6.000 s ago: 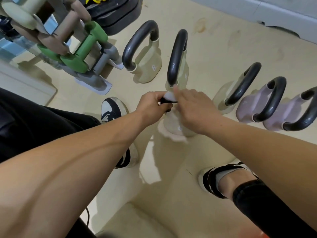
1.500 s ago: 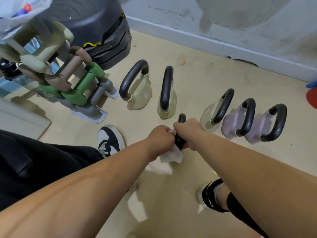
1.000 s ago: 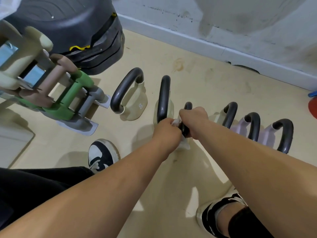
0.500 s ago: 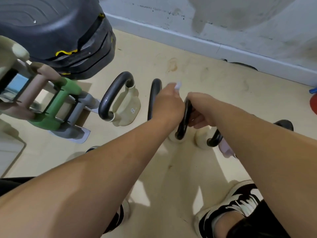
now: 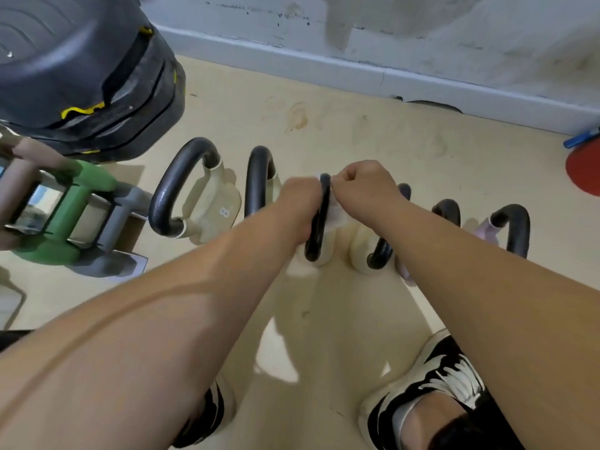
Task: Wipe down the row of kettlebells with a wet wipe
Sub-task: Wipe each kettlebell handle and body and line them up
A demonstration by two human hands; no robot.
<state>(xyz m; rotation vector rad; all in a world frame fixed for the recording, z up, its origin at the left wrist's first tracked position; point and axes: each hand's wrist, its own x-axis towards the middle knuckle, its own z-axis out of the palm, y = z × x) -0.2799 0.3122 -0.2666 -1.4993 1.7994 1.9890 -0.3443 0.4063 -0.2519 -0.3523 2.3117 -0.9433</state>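
Several kettlebells stand in a row on the beige floor. At the left is a cream one marked 8 (image 5: 211, 216), then one seen edge-on by its black handle (image 5: 259, 177). Both hands are on the black handle of the third, cream kettlebell (image 5: 319, 228). My left hand (image 5: 298, 203) holds the white wet wipe (image 5: 316, 178) against the handle's left side. My right hand (image 5: 360, 186) has its fingers curled on the handle's top from the right. Right of it stand another cream kettlebell (image 5: 360, 254) and two lilac ones (image 5: 448, 211) (image 5: 513, 228), partly hidden by my right forearm.
A rack of coloured dumbbells (image 5: 65, 219) stands at the left, with a stack of black step platforms (image 5: 81, 76) behind it. The wall's baseboard (image 5: 357, 76) runs behind the row. A red disc (image 5: 584, 170) lies at the far right. My shoe (image 5: 438, 391) is near the bottom right.
The third kettlebell has gone from in front of the row back into line. My hands have slid up to the top of its handle, the wipe still in my left hand.
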